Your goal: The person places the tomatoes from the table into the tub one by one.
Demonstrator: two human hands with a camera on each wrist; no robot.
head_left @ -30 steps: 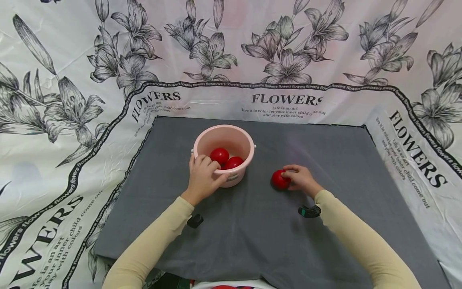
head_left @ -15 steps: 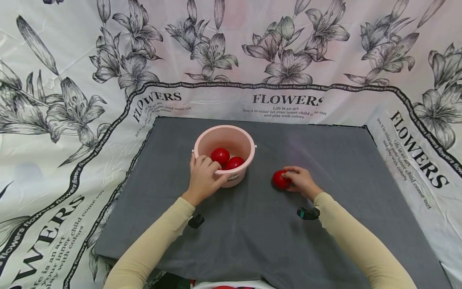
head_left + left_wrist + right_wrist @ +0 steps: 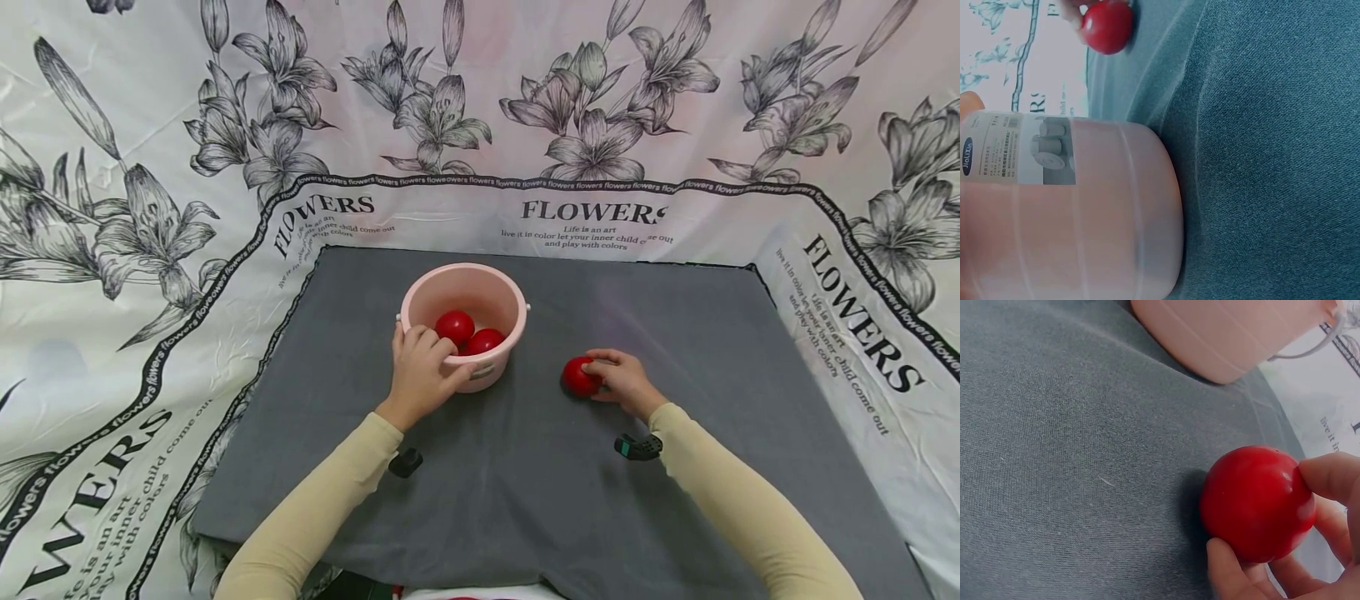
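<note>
A pink bucket [image 3: 491,379] stands upright on the grey cloth. My left hand [image 3: 420,371] grips its near rim, fingers over the edge and thumb outside. Inside lie two glossy red balls [image 3: 454,327], partly hidden by the hand and rim. To the right of the bucket, my right hand [image 3: 624,385] holds another red ball [image 3: 1257,503] between thumb and fingers, low at the cloth. A shadow touches its side in the right wrist view. A printed label [image 3: 1019,150] shows on the bucket wall in the left wrist view.
Grey cloth [image 3: 525,475] covers the table. White flower-printed sheeting [image 3: 480,125] rises behind it and along both sides. The bucket's handle [image 3: 1316,347] hangs at its side. Something white [image 3: 480,592] shows below the table's front edge.
Both hands keep their holds on the bucket and the red ball. The whole head view shifts slightly; otherwise nothing clearly moves.
</note>
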